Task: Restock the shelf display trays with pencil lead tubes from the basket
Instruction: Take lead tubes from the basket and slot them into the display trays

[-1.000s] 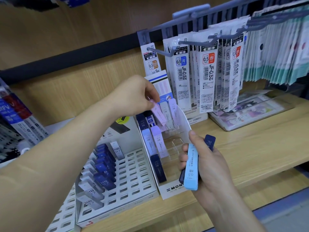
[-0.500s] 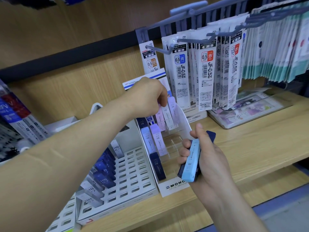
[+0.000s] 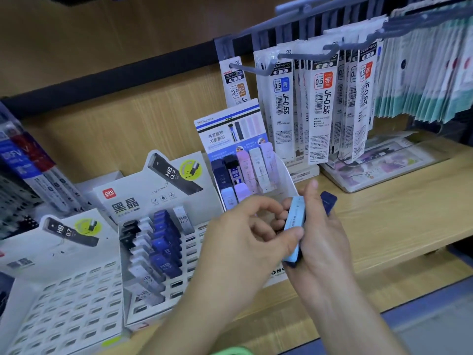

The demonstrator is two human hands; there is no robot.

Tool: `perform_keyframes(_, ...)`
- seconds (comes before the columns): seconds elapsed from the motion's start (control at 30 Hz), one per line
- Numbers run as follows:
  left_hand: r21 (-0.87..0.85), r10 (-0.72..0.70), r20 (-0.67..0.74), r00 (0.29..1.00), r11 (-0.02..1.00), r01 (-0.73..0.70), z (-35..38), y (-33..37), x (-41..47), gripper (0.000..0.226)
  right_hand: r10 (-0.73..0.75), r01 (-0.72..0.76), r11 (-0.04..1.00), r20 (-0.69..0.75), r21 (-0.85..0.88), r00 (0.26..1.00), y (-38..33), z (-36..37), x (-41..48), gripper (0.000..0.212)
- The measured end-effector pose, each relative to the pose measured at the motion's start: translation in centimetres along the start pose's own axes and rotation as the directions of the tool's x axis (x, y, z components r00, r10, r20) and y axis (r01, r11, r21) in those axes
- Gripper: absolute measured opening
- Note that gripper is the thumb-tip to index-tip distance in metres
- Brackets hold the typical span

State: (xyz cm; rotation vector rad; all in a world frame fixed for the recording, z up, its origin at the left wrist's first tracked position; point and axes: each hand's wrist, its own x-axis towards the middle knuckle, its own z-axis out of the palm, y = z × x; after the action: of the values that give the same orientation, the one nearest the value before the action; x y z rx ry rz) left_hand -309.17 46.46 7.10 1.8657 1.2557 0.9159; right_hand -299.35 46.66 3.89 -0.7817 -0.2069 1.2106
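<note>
Lead tubes [image 3: 246,168] stand in the MONO tray [image 3: 288,184]: navy, black, pink, white and lilac at the back, pale blue and lilac in front. Deli tray [image 3: 179,286] to its left holds HB tubes [image 3: 163,242], black, white and blue, in its left columns. Right hand [image 3: 326,237] grips a light-blue tube [image 3: 294,224] with a navy tube [image 3: 329,201] behind it, just before the MONO tray, over the shelf [image 3: 384,213]. Left hand [image 3: 243,244]: fingers curled, thumb on the light-blue tube, real grip unclear. That tube is long, flat, with print along its face.
</note>
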Motion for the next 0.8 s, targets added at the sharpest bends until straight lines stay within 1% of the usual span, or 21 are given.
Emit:
perform_keyframes(0.07,-0.117,-0.053,0.019,0.998,0.992,0.054,-0.3,0.0,-0.6,0.033,-0.030,0.030,0.999,0.000,-0.023,1.000,0.0,0.2,-0.3,0.045)
perform_keyframes(0.13,-0.172,-0.076,0.035,0.997,0.982,0.081,-0.5,-0.3,-1.2,0.039,-0.071,0.070,0.995,-0.003,-0.071,0.998,0.2,0.4,-0.4,0.038)
perform_keyframes(0.2,-0.227,-0.106,0.025,0.994,0.968,0.108,-0.9,-0.4,-1.5,0.035,-0.157,0.156,0.974,0.010,-0.162,0.988,0.6,0.4,-0.3,0.025)
perform_keyframes(0.27,-0.270,-0.134,-0.009,0.991,0.955,0.127,-1.8,-0.6,-1.5,0.029,-0.250,0.252,0.931,0.044,-0.263,0.967,0.5,0.3,-0.1,0.016)
perform_keyframes(0.33,-0.301,-0.139,-0.045,0.989,0.946,0.119,-2.9,-0.9,-1.2,0.021,-0.270,0.284,0.916,0.090,-0.284,0.959,0.1,0.1,-0.1,0.012)
perform_keyframes(0.43,-0.354,-0.126,-0.125,0.984,0.932,0.074,-4.6,-0.9,-0.3,0.013,-0.201,0.234,0.932,0.144,-0.277,0.969,-0.3,-0.1,-0.2,0.013)
perform_keyframes(0.53,-0.410,-0.114,-0.220,0.969,0.912,0.014,-5.7,-0.6,1.0,0.018,-0.104,0.160,0.943,0.201,-0.292,0.974,0.0,-0.1,-0.5,0.012)
perform_keyframes(0.6,-0.379,-0.079,-0.243,0.967,0.925,-0.019,-6.5,-0.5,1.7,0.020,-0.044,0.115,0.945,0.228,-0.307,0.973,0.2,0.0,-0.6,0.010)
perform_keyframes(0.63,-0.349,-0.054,-0.211,0.976,0.937,-0.024,-6.9,-0.4,2.0,0.022,-0.010,0.083,0.949,0.234,-0.305,0.972,0.2,0.0,-0.6,0.009)
perform_keyframes(0.73,-0.250,0.032,-0.016,0.999,0.968,-0.035,-8.1,0.3,2.3,0.029,0.095,-0.032,0.969,0.249,-0.247,0.964,0.2,0.0,-0.6,0.010)
perform_keyframes(0.77,-0.199,0.058,0.006,0.998,0.978,-0.056,-8.4,0.5,2.4,0.029,0.121,-0.062,0.971,0.251,-0.230,0.960,0.2,0.0,-0.6,0.010)
perform_keyframes(0.8,-0.148,0.081,-0.003,0.997,0.986,-0.081,-8.6,0.7,2.6,0.025,0.141,-0.085,0.971,0.247,-0.224,0.959,0.2,0.0,-0.6,0.012)
